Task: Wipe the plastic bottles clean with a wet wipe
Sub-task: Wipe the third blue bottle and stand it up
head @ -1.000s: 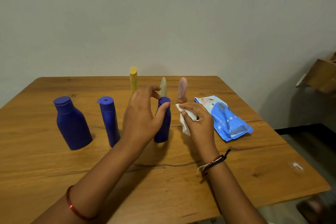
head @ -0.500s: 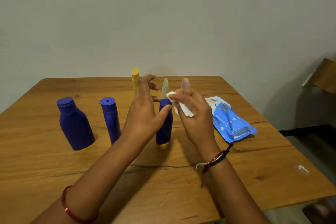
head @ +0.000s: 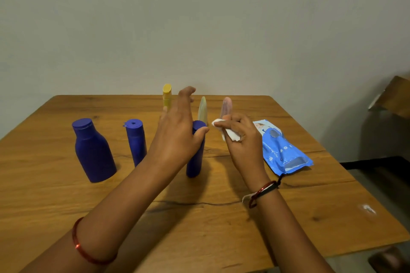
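Three dark blue plastic bottles stand on the wooden table: a wide one at the left, a slim one, and a small slim one in the middle. My left hand is against the small bottle, thumb touching its cap, fingers stretched out past it. My right hand pinches a crumpled white wet wipe just right of that cap; wipe and cap are apart. Behind stand a yellow bottle, a pale green tube and a pink tube.
A blue wet-wipe pack lies flat on the table to the right of my right hand. A wall runs along the table's far edge. A wooden piece of furniture shows at the far right, beyond the table's right edge.
My right hand lifted the wipe from beside the small bottle's body up to the level of its cap. My left hand's fingers stretched out from a curl.
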A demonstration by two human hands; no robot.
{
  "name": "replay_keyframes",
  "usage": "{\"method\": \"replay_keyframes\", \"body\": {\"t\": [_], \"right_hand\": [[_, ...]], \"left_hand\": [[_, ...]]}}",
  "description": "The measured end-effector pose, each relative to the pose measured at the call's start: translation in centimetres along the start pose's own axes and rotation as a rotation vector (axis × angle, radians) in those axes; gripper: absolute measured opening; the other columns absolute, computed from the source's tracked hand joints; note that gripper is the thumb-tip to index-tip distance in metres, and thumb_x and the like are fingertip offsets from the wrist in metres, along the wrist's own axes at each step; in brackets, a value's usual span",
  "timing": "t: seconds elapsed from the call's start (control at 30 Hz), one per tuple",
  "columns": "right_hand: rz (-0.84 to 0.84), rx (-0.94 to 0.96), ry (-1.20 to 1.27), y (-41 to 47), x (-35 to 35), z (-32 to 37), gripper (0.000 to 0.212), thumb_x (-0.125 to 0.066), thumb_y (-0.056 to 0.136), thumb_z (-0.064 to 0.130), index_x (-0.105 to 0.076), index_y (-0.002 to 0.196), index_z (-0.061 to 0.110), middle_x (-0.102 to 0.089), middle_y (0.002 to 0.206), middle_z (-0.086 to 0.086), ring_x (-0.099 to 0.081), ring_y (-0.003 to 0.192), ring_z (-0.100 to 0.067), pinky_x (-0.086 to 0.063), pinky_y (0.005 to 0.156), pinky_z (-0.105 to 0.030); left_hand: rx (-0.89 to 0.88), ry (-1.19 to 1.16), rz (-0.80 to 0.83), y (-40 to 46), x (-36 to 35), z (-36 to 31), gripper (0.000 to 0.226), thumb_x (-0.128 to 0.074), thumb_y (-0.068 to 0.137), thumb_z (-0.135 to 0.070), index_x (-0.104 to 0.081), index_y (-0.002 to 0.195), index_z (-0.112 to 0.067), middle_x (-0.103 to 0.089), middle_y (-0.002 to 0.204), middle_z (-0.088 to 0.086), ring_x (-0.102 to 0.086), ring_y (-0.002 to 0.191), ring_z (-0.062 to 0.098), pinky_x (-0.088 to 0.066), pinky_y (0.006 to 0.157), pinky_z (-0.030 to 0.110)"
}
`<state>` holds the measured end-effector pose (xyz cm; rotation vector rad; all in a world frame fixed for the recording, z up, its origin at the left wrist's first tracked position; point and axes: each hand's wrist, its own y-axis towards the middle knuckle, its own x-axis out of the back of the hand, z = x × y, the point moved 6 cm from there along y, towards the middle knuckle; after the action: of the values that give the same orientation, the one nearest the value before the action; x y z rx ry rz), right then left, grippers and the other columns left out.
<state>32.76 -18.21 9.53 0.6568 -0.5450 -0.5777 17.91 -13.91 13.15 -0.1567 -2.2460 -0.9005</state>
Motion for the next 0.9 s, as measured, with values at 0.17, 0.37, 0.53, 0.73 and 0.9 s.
{"method": "replay_keyframes", "body": {"t": [0.17, 0.37, 0.53, 0.73, 0.9], "right_hand": [[0.019, -0.145, 0.122, -2.1, -1.6, -2.5, 0.020, -0.066, 0.082, -0.002, -0.074, 0.093, 0.013, -0.064, 0.101, 0.002, -0.060, 0.099, -0.010, -0.050, 0.084, -0.024], [0.062, -0.151, 0.132, -2.9, -2.5, -2.5, 0.020, -0.067, 0.082, 0.002, -0.074, 0.091, 0.019, -0.062, 0.099, 0.010, -0.060, 0.099, -0.007, -0.050, 0.083, -0.022], [0.077, -0.159, 0.090, -3.0, -2.4, -2.5, 0.025, -0.067, 0.080, -0.002, -0.074, 0.092, 0.019, -0.061, 0.100, 0.011, -0.058, 0.100, -0.002, -0.049, 0.081, -0.016], [0.082, -0.189, 0.047, -3.1, -2.3, -2.6, 0.024, -0.068, 0.082, 0.002, -0.074, 0.093, 0.022, -0.060, 0.103, 0.015, -0.055, 0.103, 0.004, -0.045, 0.081, -0.008], [0.103, -0.190, 0.013, -3.1, -2.5, -2.7, 0.027, -0.068, 0.081, 0.000, -0.074, 0.095, 0.022, -0.059, 0.103, 0.014, -0.053, 0.103, 0.005, -0.044, 0.081, -0.007]], "left_hand": [[-0.028, 0.224, -0.018, 0.2, 1.1, -0.3, 0.079, -0.072, 0.081, -0.026, -0.021, 0.142, -0.022, -0.048, 0.136, 0.002, -0.051, 0.116, 0.021, -0.020, 0.114, 0.051], [0.003, 0.389, -0.005, -0.1, 1.7, 0.2, 0.075, -0.064, 0.087, -0.030, -0.019, 0.145, -0.018, -0.047, 0.137, 0.003, -0.051, 0.122, 0.022, -0.003, 0.116, 0.053], [0.033, 0.429, -0.005, -0.2, 2.1, 0.7, 0.071, -0.060, 0.089, -0.031, -0.019, 0.145, -0.019, -0.050, 0.132, 0.002, -0.055, 0.116, 0.021, -0.001, 0.115, 0.056], [0.040, 0.476, 0.046, -0.2, 1.9, 0.7, 0.056, -0.053, 0.090, -0.032, -0.032, 0.140, -0.020, -0.052, 0.128, -0.001, -0.056, 0.111, 0.017, -0.005, 0.112, 0.063], [0.056, 0.492, 0.091, -0.2, 1.9, 0.9, 0.038, -0.050, 0.092, -0.036, -0.047, 0.129, -0.026, -0.053, 0.126, -0.007, -0.053, 0.113, 0.013, -0.002, 0.113, 0.063]]}}
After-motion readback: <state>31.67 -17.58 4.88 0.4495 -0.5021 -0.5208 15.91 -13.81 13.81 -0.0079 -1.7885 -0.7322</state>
